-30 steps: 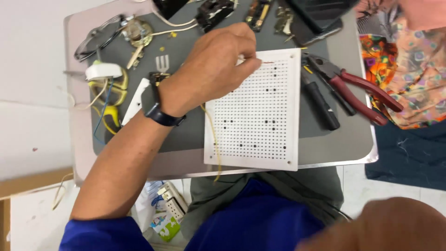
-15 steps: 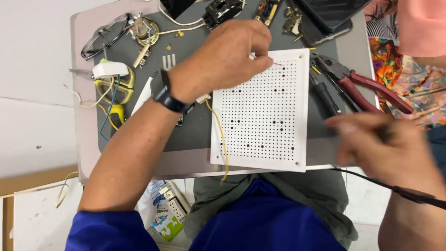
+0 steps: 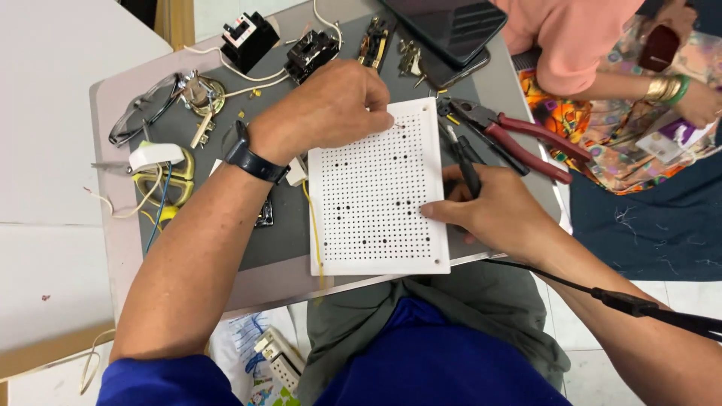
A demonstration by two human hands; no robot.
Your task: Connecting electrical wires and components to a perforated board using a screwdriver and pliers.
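A white perforated board (image 3: pixel 376 203) lies on a dark grey mat (image 3: pixel 278 248) in front of me. My left hand (image 3: pixel 331 109), with a black watch (image 3: pixel 252 158) on the wrist, curls over the board's top left edge and holds it down. My right hand (image 3: pixel 496 210) rests against the board's right edge and grips a slim black tool (image 3: pixel 468 169) that points away from me. A black cable (image 3: pixel 624 303) trails back over my right forearm. A thin yellow wire (image 3: pixel 316 225) runs along the board's left side.
Red-handled pliers (image 3: pixel 526 139) lie just right of the board. Black switch parts (image 3: pixel 312 53), glasses (image 3: pixel 139 113), a white plug with yellow wires (image 3: pixel 154 158) and a dark tablet (image 3: pixel 451 26) crowd the far table. Another person in a pink top (image 3: pixel 571 37) sits at the top right.
My right hand has come in from the lower right and settled on the board's right edge with the black tool. My left hand stays on the board's top.
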